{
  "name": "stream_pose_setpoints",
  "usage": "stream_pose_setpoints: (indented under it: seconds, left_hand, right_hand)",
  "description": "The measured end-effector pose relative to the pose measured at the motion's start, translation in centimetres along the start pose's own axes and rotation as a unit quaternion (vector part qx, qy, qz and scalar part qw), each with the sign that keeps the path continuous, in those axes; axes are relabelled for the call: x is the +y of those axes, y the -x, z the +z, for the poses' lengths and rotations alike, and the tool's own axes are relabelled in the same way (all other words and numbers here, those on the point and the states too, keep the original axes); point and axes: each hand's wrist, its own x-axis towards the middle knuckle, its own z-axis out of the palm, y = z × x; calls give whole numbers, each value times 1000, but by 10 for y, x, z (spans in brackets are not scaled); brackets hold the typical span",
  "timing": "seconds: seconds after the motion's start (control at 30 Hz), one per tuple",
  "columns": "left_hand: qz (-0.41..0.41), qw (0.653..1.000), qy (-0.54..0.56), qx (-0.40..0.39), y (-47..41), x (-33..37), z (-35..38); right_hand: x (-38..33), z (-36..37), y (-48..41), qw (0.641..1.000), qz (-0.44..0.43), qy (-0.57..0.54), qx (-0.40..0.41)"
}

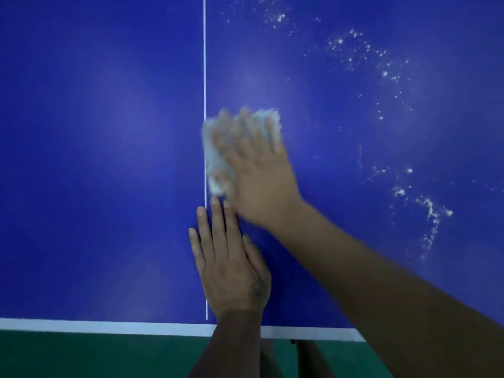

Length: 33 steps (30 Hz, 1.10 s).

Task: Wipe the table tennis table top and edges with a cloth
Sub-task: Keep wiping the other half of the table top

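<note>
Spanning blue table (95, 159), white specks (431, 210), green floor (81, 356)

Legible text, labels, brands, numbers: none. Table tennis table (109, 159) carries plain painted markings only (thin white centre line (204, 77), white edge band (109, 325)), neither lettered. Dark mark (257, 289) on left hand (231, 268): too blurred to read.
</note>
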Motion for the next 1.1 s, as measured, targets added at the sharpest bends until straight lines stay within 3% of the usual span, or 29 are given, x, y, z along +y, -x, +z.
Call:
stream_pose_setpoints:
  seconds: [0.13,0.27,0.33,0.53,0.6,0.77,0.83,0.9,1.0,1.1]
  left_hand:
    - [2,1000,9,7,1,0,1]
    - [3,1000,7,9,1,1,0]
    - [2,1000,10,10,2,2,0]
    - [12,1000,11,15,1,1,-1]
    - [9,1000,12,20,2,1,-1]
    - [12,999,17,27,2,0,-1]
    - [12,999,22,29,2,1,-1]
    - [13,999,20,26,2,0,0]
    - [14,999,18,32,2,-1,1]
    - [13,999,17,36,2,0,-1]
  right_hand:
    - [6,-6,1,998,-66,3,-20]
    - [69,-20,-68,990,138,16,-22]
    - [71,-23,-57,981,193,-8,4]
    - [24,-8,76,1000,-5,-4,4]
    - [49,-12,59,1000,9,14,18]
    - [84,-21,13,983,180,20,40]
    - [57,-14,48,986,155,17,56]
    - [33,-6,91,996,79,1,45]
    - [54,-9,92,999,-21,24,24]
    - [102,-21,42,995,74,58,36]
